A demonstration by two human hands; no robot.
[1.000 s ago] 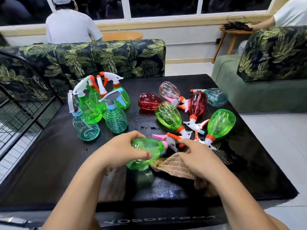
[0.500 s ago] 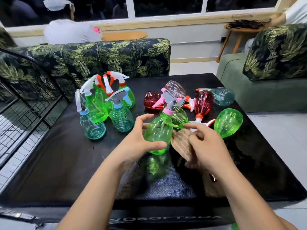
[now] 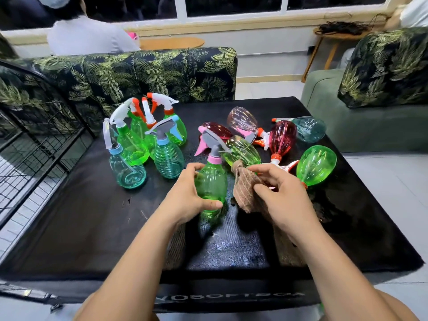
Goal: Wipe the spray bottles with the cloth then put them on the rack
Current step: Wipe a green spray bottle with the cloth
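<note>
Grips, with the left hand (image 3: pixel 185 200), a green spray bottle (image 3: pixel 212 181) fitted with a pink collar and a grey-and-pink trigger head; thumb across the front near the base, fingers curled round the far side. Holds it upright, trigger head uppermost, over the near middle of the black surface (image 3: pixel 92 216); cannot tell whether the base touches. Pinches, with the right hand (image 3: pixel 282 198), a bunched brown cloth (image 3: pixel 245 188) just to the right of that bottle; contact between cloth and bottle not determinable. Hands apart, each clamped on its own item.

Standing upright in a tight cluster at the left rear of the surface: a pale teal bottle (image 3: pixel 127 172) with a blue collar, a ribbed teal bottle (image 3: pixel 168 161), and several green bottles (image 3: pixel 132 144) with white-and-orange triggers.

Lying on their sides behind and to the right of the hands: a ribbed green bottle (image 3: pixel 243 151), a red bottle (image 3: pixel 282 140), a clear pinkish bottle (image 3: pixel 242 120), a dark red bottle (image 3: pixel 217 132) partly hidden behind the held trigger head, a blue-green bottle (image 3: pixel 309 128) at the right rear, and a bright green bottle (image 3: pixel 316 164) just beside the right hand.

Black wire rack (image 3: pixel 34 140) at far left, beside the surface. Leaf-print sofa (image 3: pixel 150 72) behind; plain green sofa (image 3: pixel 324 93) at right. Beyond the leaf-print sofa, a seated person in white (image 3: pixel 85 38), back turned.
</note>
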